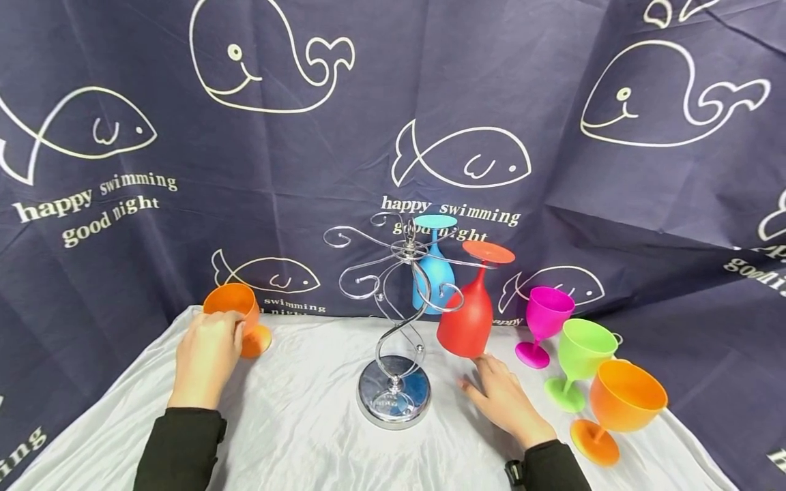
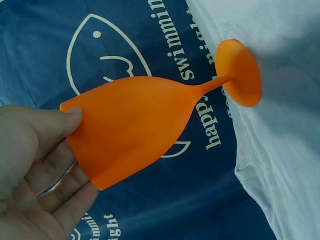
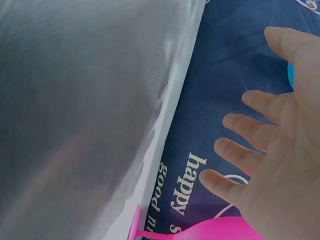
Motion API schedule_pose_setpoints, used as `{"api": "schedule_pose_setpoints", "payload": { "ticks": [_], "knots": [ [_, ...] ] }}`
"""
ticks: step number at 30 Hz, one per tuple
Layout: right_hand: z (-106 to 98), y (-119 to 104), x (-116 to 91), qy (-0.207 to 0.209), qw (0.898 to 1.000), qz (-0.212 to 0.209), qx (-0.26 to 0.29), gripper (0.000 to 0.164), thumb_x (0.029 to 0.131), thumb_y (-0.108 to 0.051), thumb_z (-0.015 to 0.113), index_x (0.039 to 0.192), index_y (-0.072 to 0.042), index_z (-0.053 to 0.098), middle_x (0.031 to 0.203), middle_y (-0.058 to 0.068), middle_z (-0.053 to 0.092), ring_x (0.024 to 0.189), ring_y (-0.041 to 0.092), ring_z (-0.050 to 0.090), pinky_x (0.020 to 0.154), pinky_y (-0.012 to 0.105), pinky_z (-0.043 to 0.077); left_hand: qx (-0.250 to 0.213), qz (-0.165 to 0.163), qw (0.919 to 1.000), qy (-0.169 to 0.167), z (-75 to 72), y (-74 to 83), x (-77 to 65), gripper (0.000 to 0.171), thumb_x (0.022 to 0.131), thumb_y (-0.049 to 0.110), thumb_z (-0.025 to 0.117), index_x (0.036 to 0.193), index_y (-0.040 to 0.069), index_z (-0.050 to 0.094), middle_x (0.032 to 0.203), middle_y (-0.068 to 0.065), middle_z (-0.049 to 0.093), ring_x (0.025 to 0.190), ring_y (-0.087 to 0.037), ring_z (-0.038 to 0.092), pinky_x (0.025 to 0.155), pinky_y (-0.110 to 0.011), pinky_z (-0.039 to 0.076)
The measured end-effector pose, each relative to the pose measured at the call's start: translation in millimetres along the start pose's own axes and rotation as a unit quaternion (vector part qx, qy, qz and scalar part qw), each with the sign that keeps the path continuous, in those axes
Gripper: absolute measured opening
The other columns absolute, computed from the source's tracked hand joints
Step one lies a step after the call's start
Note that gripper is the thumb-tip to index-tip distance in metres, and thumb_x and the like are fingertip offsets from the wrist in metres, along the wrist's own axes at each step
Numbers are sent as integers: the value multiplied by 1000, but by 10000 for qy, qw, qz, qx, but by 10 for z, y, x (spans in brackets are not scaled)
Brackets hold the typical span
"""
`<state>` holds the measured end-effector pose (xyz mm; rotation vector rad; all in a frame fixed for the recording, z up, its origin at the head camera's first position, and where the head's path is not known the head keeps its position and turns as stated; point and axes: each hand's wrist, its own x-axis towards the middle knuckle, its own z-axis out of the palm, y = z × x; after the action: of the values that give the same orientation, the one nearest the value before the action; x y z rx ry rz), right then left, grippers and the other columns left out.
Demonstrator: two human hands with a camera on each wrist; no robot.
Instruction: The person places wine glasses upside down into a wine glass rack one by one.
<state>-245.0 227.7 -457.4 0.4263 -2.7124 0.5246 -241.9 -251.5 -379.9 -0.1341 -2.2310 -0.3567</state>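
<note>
At the table's left side my left hand [image 1: 207,353] pinches the rim of an orange goblet [image 2: 135,125], thumb on one side and fingers on the other. The goblet's foot is close over the white cloth. A chrome spiral stemware rack [image 1: 376,399] with curling arms stands mid-table. From its right arms a red goblet [image 1: 465,324] and a blue goblet [image 1: 432,273] hang upside down by their feet. My right hand [image 1: 505,401] is just below the red goblet's rim, fingers extended and spread, holding nothing in the right wrist view.
Along the right side stand a magenta goblet [image 1: 550,310], a green goblet [image 1: 586,349] and a second orange goblet [image 1: 628,399], all upright. White cloth [image 1: 295,409] covers the table. Behind it hangs a dark blue curtain [image 1: 368,157] with fish drawings.
</note>
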Motion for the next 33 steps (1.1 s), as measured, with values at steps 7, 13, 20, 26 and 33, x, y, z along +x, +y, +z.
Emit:
{"api": "schedule_pose_setpoints", "payload": {
  "ticks": [7,13,20,26,33],
  "knots": [
    [12,16,18,8,10000,-35,-28,51,93,-36,71,131,-2,62,130,12,63,127,34,56,98,61,48,-101,29,9995,290,29,-3,-70,9,83,-7,72,92,-6,69,85,-25,70,83,-46,58,77,-59,50],
    [33,31,14,-66,10000,1,-3,53,94,-38,70,132,-2,61,133,13,63,130,34,56,100,61,48,-293,-2,9985,456,5,38,-104,13,82,-8,72,95,-4,70,87,-24,70,85,-45,57,76,-59,49],
    [40,29,12,-182,9998,110,60,56,95,-40,68,134,-1,60,137,17,62,136,37,52,105,63,44,-391,-37,9972,630,-97,134,-93,13,85,-5,71,98,-3,71,88,-23,71,88,-44,58,78,-59,51],
    [32,29,18,-131,9999,40,36,55,94,-39,69,136,-4,60,136,14,62,132,35,55,101,62,47,-498,99,9958,759,-216,235,-77,12,86,-4,71,99,-4,71,89,-24,71,87,-45,57,83,-58,51],
    [18,25,12,-62,10000,-5,24,56,94,-39,69,135,-3,60,134,14,63,129,36,57,100,62,48,-476,258,9952,818,-412,365,-66,14,85,-3,74,99,-1,72,87,-19,72,80,-41,59,71,-55,50]
  ]
}}
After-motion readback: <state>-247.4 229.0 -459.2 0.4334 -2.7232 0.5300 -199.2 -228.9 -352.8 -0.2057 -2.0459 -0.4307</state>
